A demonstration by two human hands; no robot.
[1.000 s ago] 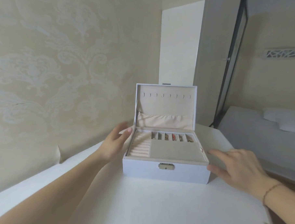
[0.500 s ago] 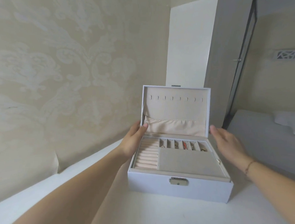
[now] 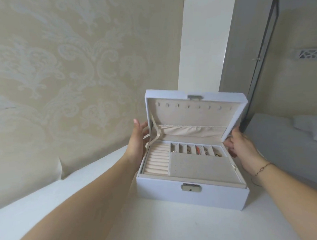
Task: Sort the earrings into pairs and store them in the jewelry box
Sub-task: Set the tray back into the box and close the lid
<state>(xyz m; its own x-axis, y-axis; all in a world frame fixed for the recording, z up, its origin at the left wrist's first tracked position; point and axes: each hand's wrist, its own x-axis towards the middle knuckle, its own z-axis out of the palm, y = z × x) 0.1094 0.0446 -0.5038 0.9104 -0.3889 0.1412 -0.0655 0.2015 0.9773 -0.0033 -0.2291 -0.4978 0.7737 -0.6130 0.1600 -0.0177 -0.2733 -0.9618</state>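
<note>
A pale blue jewelry box [image 3: 192, 194] stands on the white tabletop [image 3: 158, 225] with its lid [image 3: 199, 116] tilted forward over the tray. Several small earrings [image 3: 198, 150] lie in the narrow compartments at the back of the beige tray, one of them orange. My left hand [image 3: 137, 140] touches the lid's left edge with straight fingers. My right hand [image 3: 241, 145] holds the lid's lower right edge, with its fingers partly hidden behind the lid. A row of ring rolls [image 3: 156, 161] fills the tray's left side.
A patterned beige wall [image 3: 61, 78] rises close behind and to the left of the table. A white panel [image 3: 205, 41] and a dark-framed door [image 3: 260, 61] stand behind the box. A grey bed with a pillow [image 3: 310, 127] lies to the right.
The lid has tipped forward from upright. My right hand came up from the box's front right corner to the lid's right edge, and my left hand rose to the lid's left edge.
</note>
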